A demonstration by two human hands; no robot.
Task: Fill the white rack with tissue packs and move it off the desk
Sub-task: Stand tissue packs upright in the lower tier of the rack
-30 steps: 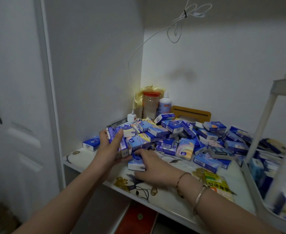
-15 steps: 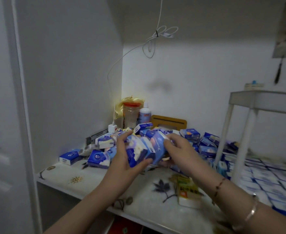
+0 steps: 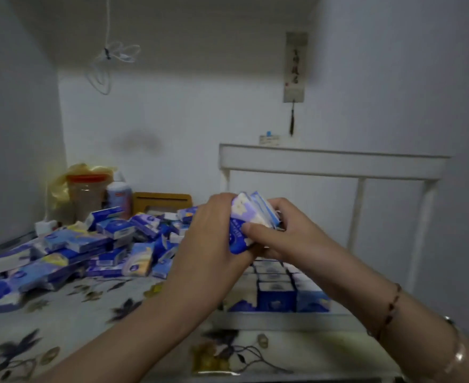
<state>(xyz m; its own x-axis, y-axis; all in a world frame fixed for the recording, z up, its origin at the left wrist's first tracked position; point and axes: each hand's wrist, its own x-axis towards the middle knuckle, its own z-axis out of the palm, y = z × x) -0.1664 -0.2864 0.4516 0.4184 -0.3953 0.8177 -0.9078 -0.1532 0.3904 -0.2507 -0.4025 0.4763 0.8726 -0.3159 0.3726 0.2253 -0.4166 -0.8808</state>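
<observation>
Both hands raised above the desk, together holding a small bundle of tissue packs (image 3: 251,217). Left hand (image 3: 208,239) wraps the bundle from the left, fingers curled over its top and far side, back of the hand toward the camera. Right hand (image 3: 286,233) closes on it from the right, thumb laid across the near blue-and-white face, fingers curled round the far end. Exact number of packs in the bundle: cannot tell, edges blurred.

The bundle is held in the air over the white rack (image 3: 330,163), clear of the packs below. The rack stands on the right part of the desk (image 3: 62,322), top shelf at about hand height, thin white posts running down to a lower tray. On that lower tier, rows of packed tissue packs (image 3: 276,295) stand side by side, blue faces outward; the hands and forearms hide part of them.

Left of the hands, a loose heap of tissue packs (image 3: 89,250) covers the rear of the floral desk surface, reaching to the left edge of view. Behind the heap, against the wall: a clear jar with an orange lid (image 3: 85,194), a white bottle (image 3: 119,196) just beside it, and a tan wooden holder (image 3: 163,201). A scroll (image 3: 295,66) hangs on the wall above the rack. Bracelets on the right wrist.
</observation>
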